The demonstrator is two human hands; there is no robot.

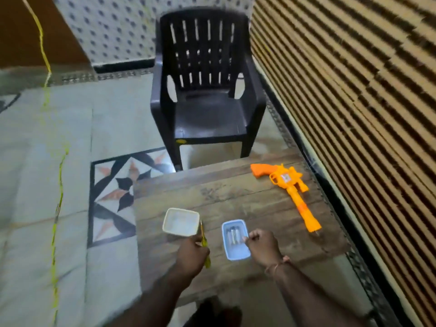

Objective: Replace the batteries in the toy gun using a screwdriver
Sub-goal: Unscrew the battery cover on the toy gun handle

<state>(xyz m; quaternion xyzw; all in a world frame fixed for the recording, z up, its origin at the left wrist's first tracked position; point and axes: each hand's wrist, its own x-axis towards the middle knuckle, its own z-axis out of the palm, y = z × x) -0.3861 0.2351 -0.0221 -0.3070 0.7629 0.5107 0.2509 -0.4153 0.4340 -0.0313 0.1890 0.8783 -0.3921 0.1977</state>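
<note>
Left hand: I see my left hand (192, 252) curled round a yellow screwdriver (204, 244), its shaft pointing away along the edge of the white tray (181, 222).
Right hand: my right hand (263, 246) is loosely fisted, fingertips pinching the right rim of the blue tray (236, 240); a thread bracelet (277, 264) sits at the wrist.
Blue tray: it lies between my two hands, with silvery batteries (233, 234) inside; I cannot count them.
Table: a wooden table (236, 197) carries everything.
Toy gun: the orange toy gun (289, 188) lies flat, well beyond my right hand, near the table's far right edge, barrel pointing toward me.
Beyond: a black plastic chair (207, 90) stands on the tiled floor (70, 138).
</note>
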